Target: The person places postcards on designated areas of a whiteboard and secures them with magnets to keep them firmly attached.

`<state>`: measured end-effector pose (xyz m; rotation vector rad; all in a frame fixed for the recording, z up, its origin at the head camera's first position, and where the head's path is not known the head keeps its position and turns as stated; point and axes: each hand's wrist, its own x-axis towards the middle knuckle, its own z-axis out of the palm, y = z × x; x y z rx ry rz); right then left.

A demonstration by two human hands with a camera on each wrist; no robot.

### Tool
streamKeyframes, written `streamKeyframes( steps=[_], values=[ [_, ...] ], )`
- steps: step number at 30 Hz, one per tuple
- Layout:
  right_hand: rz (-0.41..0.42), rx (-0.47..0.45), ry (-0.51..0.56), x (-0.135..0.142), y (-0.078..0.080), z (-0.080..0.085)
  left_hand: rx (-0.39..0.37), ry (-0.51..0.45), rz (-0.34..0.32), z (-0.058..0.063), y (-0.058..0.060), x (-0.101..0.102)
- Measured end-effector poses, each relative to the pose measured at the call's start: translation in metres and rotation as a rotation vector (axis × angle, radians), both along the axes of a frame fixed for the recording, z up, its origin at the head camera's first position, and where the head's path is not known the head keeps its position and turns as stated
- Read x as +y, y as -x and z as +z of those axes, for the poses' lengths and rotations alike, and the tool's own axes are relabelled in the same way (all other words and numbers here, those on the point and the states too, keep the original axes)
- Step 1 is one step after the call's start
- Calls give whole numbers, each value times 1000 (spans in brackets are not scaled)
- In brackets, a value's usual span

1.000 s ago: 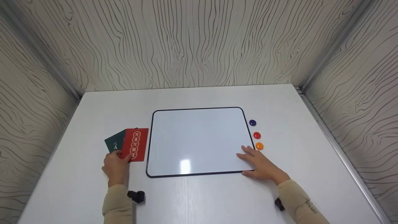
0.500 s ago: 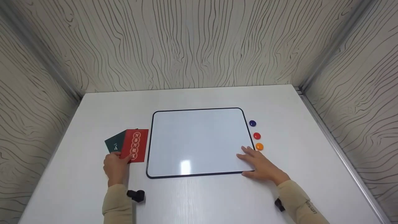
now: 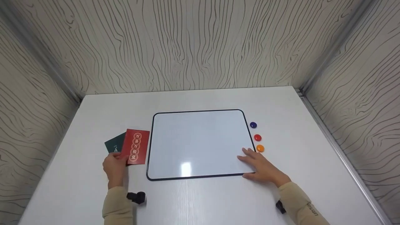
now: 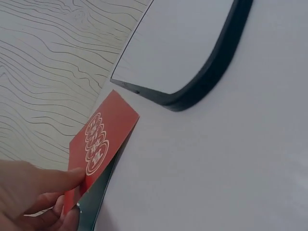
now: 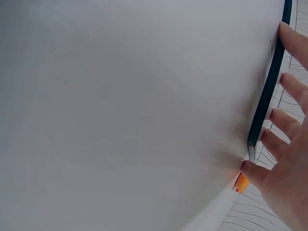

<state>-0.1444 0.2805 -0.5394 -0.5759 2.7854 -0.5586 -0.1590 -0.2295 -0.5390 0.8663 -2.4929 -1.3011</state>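
My left hand pinches the lower left edge of a red card printed with pale characters in linked rings. In the left wrist view the thumb lies on top of the red card and other fingers are beneath; it is tilted up off the table. A dark green card lies partly under it, half hidden. Right of the cards is a black-framed whiteboard, flat on the table. With fingers spread, my right hand rests at the board's lower right corner and edge.
Dark blue, red and orange round magnets or buttons sit in a column right of the board. Wood-grain panels wall the white table behind and at the sides. A black device is beside the left sleeve.
The red card's held side has risen and the card has turned slightly, with my left thumb now nearer its left edge. My right hand stays in place.
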Motion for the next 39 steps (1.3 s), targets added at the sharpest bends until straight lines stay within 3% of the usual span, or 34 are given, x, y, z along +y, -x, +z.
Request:
streamKeyframes(
  steps=[10,18,27,39],
  values=[
    [-18,-29,10,1,0,0,26,-22,35,-3,1,-5],
    [15,-2,10,3,1,-1,21,-125,73,-2,0,-9],
    [9,-8,6,2,1,-2,-18,-223,87,0,0,-11],
    [5,-15,5,2,1,-1,-71,-274,94,8,1,-7]
  ],
)
